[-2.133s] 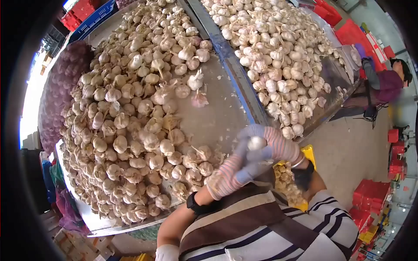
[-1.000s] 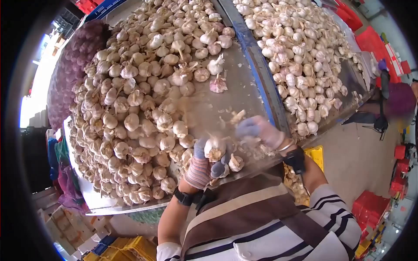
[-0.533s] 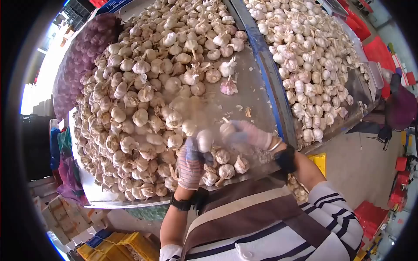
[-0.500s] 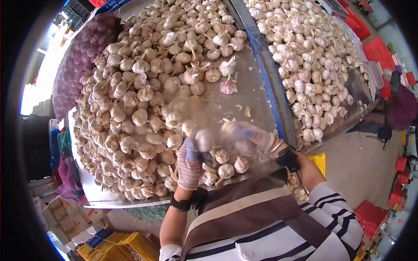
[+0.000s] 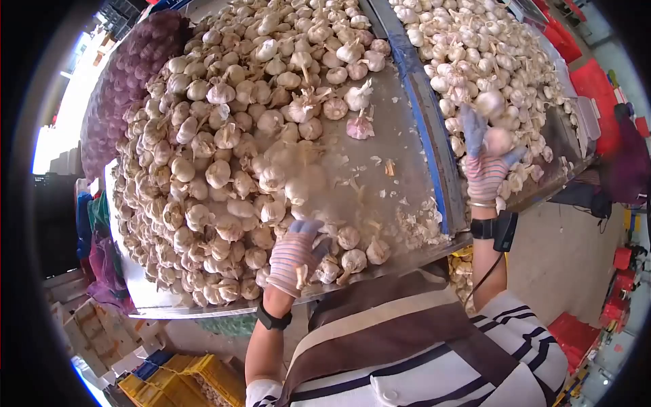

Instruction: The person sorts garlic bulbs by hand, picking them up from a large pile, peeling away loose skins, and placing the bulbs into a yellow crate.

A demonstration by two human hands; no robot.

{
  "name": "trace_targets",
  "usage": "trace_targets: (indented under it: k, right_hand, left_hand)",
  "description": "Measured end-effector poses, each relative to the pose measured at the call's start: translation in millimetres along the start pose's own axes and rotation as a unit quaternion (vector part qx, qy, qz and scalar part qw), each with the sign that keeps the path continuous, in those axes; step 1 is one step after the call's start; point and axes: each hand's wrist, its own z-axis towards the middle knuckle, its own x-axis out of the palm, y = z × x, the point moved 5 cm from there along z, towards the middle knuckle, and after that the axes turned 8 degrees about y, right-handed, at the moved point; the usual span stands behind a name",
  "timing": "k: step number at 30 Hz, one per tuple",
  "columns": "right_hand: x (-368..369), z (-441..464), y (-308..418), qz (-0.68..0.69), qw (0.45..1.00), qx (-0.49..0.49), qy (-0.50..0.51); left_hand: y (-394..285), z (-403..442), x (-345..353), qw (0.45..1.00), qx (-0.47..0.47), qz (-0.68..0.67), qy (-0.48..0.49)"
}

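Observation:
My left hand [image 5: 296, 252], in a striped knit glove with grey-blue fingertips, is at the near edge of a large heap of garlic bulbs [image 5: 218, 173]. Its thumb and fingers are apart, next to a few bulbs [image 5: 352, 260], and I see nothing gripped. Across the blue divider, my right hand [image 5: 487, 169], gloved the same way, reaches over a second heap of cleaner, whiter garlic [image 5: 475, 74]. Its fingers are spread, with a blurred garlic bulb [image 5: 498, 141] between finger and thumb. Another blurred bulb [image 5: 489, 104] is just beyond the fingertips.
A blue-edged metal divider [image 5: 427, 129] separates the two heaps. Papery skins [image 5: 417, 227] litter the metal tabletop. A purple net sack of garlic [image 5: 129, 88] stands at the far left. Yellow crates [image 5: 190, 380] sit on the floor below left.
My right hand has swung rightward from the near heap across the divider, and bulbs are now leaving its spread fingers. My left hand has stayed near the edge, and the bulb beside it is gone.

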Motion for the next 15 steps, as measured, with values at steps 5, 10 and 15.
trace_targets:
  k: [5, 10, 15]
  right_hand:
    - [-48, -15, -42, -0.331, 0.926, 0.166, -0.067]
    - [-67, -61, -158, -0.809, 0.349, 0.392, 0.264]
    - [-91, -75, -174, -0.830, 0.251, 0.383, 0.319]
  left_hand:
    - [13, 5, 47, 0.960, -0.078, 0.163, 0.214]
    - [25, 7, 76, 0.961, -0.009, 0.167, 0.218]
    - [11, -3, 19, 0.977, 0.014, -0.209, 0.033]
